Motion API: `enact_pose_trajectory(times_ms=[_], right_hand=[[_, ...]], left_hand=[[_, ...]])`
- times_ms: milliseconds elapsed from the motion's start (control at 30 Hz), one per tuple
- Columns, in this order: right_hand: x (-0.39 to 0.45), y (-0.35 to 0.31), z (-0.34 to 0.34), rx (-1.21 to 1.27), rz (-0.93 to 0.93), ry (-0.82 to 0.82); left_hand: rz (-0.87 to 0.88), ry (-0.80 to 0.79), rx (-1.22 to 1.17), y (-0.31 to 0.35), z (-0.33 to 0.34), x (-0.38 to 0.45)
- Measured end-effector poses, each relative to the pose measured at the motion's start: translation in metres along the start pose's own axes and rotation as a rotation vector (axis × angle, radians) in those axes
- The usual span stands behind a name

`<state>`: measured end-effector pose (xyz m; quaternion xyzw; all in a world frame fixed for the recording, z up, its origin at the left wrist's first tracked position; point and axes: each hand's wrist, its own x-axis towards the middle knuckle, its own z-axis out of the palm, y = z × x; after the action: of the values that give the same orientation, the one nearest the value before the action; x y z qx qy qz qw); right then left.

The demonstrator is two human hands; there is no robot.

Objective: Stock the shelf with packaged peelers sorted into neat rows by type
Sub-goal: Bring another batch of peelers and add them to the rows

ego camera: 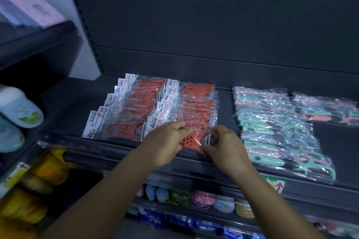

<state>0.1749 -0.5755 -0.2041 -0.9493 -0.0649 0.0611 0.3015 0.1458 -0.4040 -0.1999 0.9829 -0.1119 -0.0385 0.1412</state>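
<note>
On dark shelf [64, 102], crinkly clear packets [196, 102]

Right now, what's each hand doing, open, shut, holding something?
Left hand: pinching the left edge of the front orange peeler packet.
Right hand: fingers curled on the same packet's right edge.

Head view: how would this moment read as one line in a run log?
left hand: grips orange peeler pack | right hand: pinches same pack | place: front of second orange row, shelf | teal and pink packs: right, untouched
</note>
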Motion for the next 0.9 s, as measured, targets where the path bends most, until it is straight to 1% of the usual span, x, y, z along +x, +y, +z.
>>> enact_pose_trajectory(times_ms=[200, 367, 433, 567, 667, 767, 900], right_hand=[[-0.008, -0.002, -0.008, -0.075, -0.059, -0.015], [-0.015, 0.01, -0.027, -0.158, -0.22, 0.05], [-0.017, 0.021, -0.038, -0.231, -0.239, 0.057], [-0.02, 0.044, -0.057, -0.251, -0.212, 0.076], [-0.025, 0.078, -0.08, -0.255, -0.177, 0.113], [-0.028, 0.121, -0.109, -0.249, -0.124, 0.151], [-0.033, 0.182, -0.152, -0.235, -0.084, 0.172]], left_hand=[[0.027, -0.019, 0.076, 0.009, -0.01, 0.0], [0.091, 0.04, 0.215, 0.044, -0.013, 0.012], [0.116, 0.044, 0.246, 0.063, -0.012, 0.021], [0.179, 0.037, 0.256, 0.094, -0.006, 0.036], [0.225, 0.056, 0.232, 0.129, 0.005, 0.055], [0.266, 0.063, 0.171, 0.175, 0.017, 0.077], [0.265, 0.08, 0.106, 0.238, 0.036, 0.104]])
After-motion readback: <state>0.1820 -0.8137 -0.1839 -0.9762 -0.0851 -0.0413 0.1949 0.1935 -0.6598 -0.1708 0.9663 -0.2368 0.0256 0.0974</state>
